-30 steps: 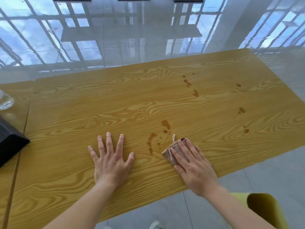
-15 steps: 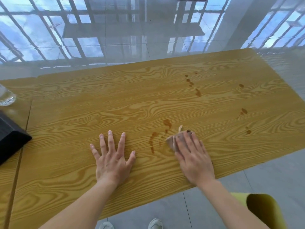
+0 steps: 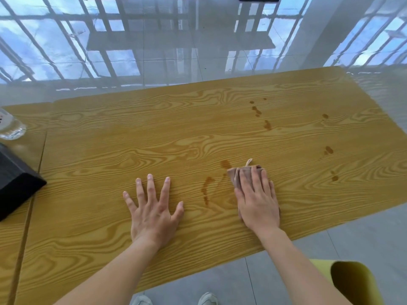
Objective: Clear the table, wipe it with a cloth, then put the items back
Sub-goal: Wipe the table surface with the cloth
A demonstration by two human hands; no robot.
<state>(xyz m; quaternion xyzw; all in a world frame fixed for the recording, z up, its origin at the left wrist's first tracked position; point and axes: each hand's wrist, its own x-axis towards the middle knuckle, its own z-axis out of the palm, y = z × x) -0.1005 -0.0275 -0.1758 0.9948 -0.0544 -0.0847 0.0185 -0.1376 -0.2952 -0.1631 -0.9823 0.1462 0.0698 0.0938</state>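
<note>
Cloth (image 3: 234,175) lies under the flat right hand (image 3: 257,201); left hand (image 3: 152,209) rests spread, grasping nothing. Press evenly, sweeping across the stains (image 3: 207,186).

Left grip (image 3: 152,208) splayed flat; right grip (image 3: 257,201) flat, palm down.

Plain room: glossy tiled floor (image 3: 167,51), wood-grain table (image 3: 110,150)

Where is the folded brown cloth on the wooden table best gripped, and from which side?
Probably the far-left edge: there the folded brown cloth peeks out past the right hand, which presses flat on the rest. Come from the left, pinching the stacked folds; the pale loop at the far edge is also free.
</note>
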